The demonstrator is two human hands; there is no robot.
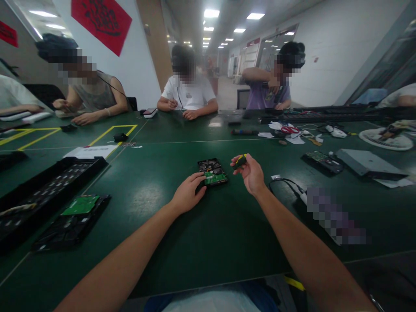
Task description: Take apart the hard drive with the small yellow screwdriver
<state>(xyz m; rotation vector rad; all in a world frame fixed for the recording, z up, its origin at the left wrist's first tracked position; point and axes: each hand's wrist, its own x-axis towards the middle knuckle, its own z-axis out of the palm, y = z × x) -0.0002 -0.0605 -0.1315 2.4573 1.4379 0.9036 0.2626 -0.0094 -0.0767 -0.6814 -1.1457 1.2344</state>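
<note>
A hard drive (211, 167) with a green circuit board (215, 178) lies on the green table in front of me. My left hand (191, 190) grips its left edge, fingers on top and thumb at the near side. To the right of the drive, raised off the table, my right hand (251, 171) is closed round a yellow and black screwdriver (240, 161). Only the handle shows clearly; I cannot make out the shaft or tip. The screwdriver is apart from the drive.
Another drive (79, 216) and a long black tray (48, 186) lie at left. On the right are a drive (321, 162), a grey metal box (370, 164), a cable (282, 182) and a blurred-out device (334, 216). Several people sit across the table (156, 173).
</note>
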